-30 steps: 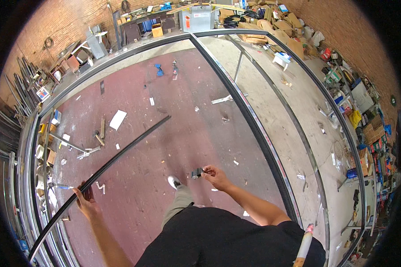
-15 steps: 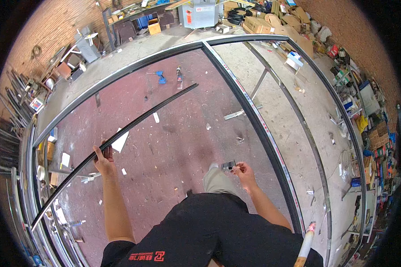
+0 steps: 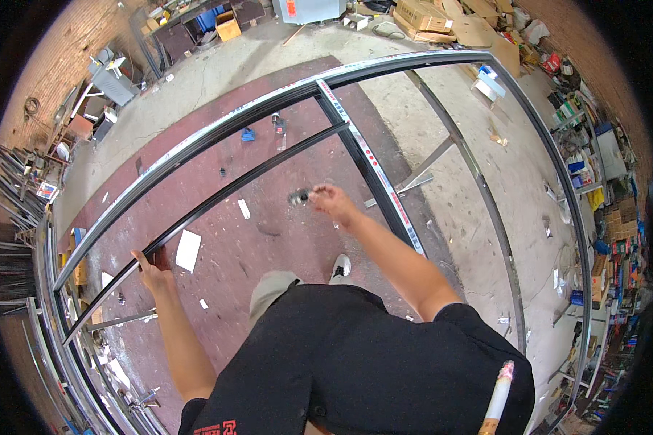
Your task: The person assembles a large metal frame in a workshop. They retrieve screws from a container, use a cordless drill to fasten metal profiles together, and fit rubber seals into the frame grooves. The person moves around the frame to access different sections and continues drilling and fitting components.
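My left hand [image 3: 152, 274] is closed around a long black metal profile bar [image 3: 247, 179] near its left part. The bar slants across the big window-like metal frame [image 3: 218, 119]. Its far right end meets or overlaps the frame's middle upright [image 3: 377, 177]; its lower left end lies by the left side of the frame. With the fingertips of my right hand [image 3: 334, 204], I pinch a small dark metal fitting [image 3: 298, 196], blurred by motion. That hand is over the dark red floor, between the bar and the upright, touching neither.
Beyond the bar, a blue cordless drill [image 3: 247, 135] and a second power tool [image 3: 278, 125] lie on the floor. White paper [image 3: 189, 251] lies near my left hand. Cardboard [image 3: 424, 16] and clutter line the walls. A lit cigarette [image 3: 498, 397] shows at lower right.
The bar has moved, its right end coming to the middle upright. My right hand has gone forward and left with the small fitting. My left hand still holds the bar, slightly further left.
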### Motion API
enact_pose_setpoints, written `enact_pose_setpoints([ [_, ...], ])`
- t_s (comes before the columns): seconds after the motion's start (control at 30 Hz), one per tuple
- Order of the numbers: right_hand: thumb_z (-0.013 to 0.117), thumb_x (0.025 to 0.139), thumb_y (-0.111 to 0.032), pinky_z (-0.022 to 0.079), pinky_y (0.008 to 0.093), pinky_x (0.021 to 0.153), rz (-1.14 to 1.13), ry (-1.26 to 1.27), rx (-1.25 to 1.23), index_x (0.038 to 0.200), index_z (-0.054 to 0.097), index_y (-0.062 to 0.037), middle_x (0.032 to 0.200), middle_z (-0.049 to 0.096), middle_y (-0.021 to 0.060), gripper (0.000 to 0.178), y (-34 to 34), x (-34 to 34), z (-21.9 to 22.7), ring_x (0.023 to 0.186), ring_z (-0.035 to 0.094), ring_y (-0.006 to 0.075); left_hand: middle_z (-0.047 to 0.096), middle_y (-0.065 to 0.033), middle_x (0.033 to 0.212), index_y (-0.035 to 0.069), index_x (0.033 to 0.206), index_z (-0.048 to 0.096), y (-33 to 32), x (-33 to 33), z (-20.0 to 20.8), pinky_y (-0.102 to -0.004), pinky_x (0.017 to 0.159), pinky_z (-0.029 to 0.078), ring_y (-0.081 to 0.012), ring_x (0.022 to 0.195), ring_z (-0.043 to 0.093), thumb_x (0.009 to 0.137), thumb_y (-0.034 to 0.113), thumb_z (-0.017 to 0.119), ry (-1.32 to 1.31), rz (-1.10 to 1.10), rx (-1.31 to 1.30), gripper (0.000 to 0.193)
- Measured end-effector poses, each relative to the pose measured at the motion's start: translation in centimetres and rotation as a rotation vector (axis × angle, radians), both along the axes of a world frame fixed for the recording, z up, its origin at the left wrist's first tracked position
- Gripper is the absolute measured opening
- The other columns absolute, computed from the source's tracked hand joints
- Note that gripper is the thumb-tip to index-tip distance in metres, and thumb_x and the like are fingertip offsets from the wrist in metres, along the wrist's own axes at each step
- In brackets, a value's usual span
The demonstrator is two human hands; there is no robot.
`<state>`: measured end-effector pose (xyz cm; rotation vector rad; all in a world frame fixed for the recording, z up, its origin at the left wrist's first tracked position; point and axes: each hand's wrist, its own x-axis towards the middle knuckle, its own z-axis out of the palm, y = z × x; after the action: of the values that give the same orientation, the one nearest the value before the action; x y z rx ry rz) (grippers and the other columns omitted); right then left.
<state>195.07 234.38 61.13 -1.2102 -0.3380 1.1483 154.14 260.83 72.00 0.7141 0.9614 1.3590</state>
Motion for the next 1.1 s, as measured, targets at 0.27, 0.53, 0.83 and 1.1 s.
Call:
enact_pose_setpoints([
  [0.27, 0.07, 0.094, -0.019, 0.054, 0.0373, 0.091, -0.107, 0.163, 0.119, 0.107, 0.059, -0.0097, 0.106, 0.065, 0.0034, 0.02, 14.9, 6.4, 0.6, 0.103, 0.064, 0.0164, 0.07, -0.0124, 0.096, -0.002, 0.11, 0.062, 12.5, 4.8, -6.7, -0.0352, 0.078, 0.06, -0.025, 0.085, 0.07, 0.097, 0.047, 0.06, 0.017, -0.045, -0.148, 0.05],
  [0.53, 0.07, 0.095, -0.02, 0.054, 0.0365, 0.091, -0.127, 0.14, 0.038, 0.109, 0.059, -0.0052, 0.105, 0.064, 0.0047, 0.024, 25.9, 9.6, -1.5, 0.1, 0.065, 0.0175, 0.066, -0.0152, 0.112, -0.003, 0.118, 0.057, 25.8, 9.3, -12.8, -0.0354, 0.083, 0.059, -0.0246, 0.099, 0.067, 0.098, 0.043, 0.06, 0.047, -0.108, -0.375, 0.05],
  [0.83, 0.068, 0.096, -0.021, 0.054, 0.0394, 0.094, -0.216, 0.243, 0.014, 0.108, 0.059, -0.0058, 0.106, 0.064, 0.0045, 0.021, 31.5, 12.3, -1.7, 0.101, 0.064, 0.0181, 0.062, -0.0155, 0.123, -0.006, 0.13, 0.051, 32.8, 10.7, -15.0, -0.0345, 0.094, 0.056, -0.025, 0.109, 0.063, 0.098, 0.044, 0.058, 0.074, -0.206, -0.372, 0.059],
  [1.1, 0.067, 0.096, -0.02, 0.054, 0.0384, 0.097, -0.043, 0.305, 0.008, 0.105, 0.06, -0.0069, 0.106, 0.064, 0.0034, 0.017, 32.3, 15.5, -1.6, 0.101, 0.064, 0.0171, 0.061, -0.0164, 0.123, -0.007, 0.13, 0.049, 33.4, 12.1, -14.7, -0.0352, 0.1, 0.053, -0.0259, 0.113, 0.061, 0.094, 0.05, 0.061, 0.062, -0.161, -0.408, 0.068],
])
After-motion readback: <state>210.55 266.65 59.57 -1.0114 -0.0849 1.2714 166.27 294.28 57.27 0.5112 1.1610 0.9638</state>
